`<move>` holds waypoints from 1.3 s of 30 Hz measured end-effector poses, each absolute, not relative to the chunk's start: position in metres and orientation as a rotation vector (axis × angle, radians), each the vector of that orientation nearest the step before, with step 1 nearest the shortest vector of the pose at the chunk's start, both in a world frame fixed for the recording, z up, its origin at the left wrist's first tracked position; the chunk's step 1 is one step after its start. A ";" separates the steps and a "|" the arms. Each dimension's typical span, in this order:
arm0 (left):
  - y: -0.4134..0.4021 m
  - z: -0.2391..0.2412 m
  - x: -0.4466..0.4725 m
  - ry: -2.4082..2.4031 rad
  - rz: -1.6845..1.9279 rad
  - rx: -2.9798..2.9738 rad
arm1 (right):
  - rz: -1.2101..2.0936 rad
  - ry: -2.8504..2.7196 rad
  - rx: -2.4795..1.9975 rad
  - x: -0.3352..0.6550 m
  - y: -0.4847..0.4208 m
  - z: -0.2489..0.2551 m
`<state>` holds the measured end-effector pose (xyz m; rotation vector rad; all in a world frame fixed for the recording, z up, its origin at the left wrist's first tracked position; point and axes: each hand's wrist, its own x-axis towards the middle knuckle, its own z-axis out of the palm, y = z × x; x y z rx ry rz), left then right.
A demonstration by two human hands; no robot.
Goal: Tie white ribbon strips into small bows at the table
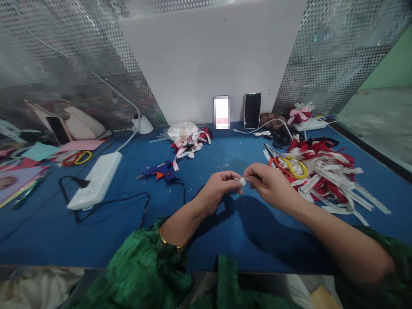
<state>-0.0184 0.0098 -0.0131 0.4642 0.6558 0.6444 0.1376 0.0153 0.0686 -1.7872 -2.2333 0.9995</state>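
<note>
Over the middle of the blue table, my two hands meet at a small white piece [242, 181], which looks like rolled or folded ribbon. My left hand [223, 189] grips it between thumb and fingers. From the other side, the thumb and forefinger of my right hand [270, 183] pinch its edge. The piece is too small to make out in detail. Beside my right hand lie scissors with orange and yellow handles [301, 171], on a heap of red and white ribbon strips [337, 180]. A blue glue gun [161, 171] lies to the left of my left hand.
A white power strip [99, 178] with a black plug and cords lies on the left. Ribbon flowers [189, 136] are heaped at the back. A lit phone [222, 112] and a dark phone [252, 110] lean on the white board. Paper sheets [40, 151] lie far left.
</note>
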 end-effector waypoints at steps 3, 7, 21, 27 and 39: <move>0.010 -0.014 -0.019 0.675 0.666 0.530 | 1.119 -2.133 -1.855 0.138 0.016 0.068; 0.011 -0.014 -0.018 0.710 0.692 0.586 | 1.460 -1.856 -1.905 0.139 0.017 0.065; 0.010 -0.012 -0.017 0.754 0.762 0.558 | 1.614 -1.474 -1.925 0.132 0.017 0.066; 0.011 -0.011 -0.018 0.744 0.768 0.562 | 1.603 -1.455 -1.853 0.134 0.018 0.066; 0.012 -0.004 -0.020 0.862 0.776 0.846 | 2.005 -1.023 -1.843 0.141 0.022 0.065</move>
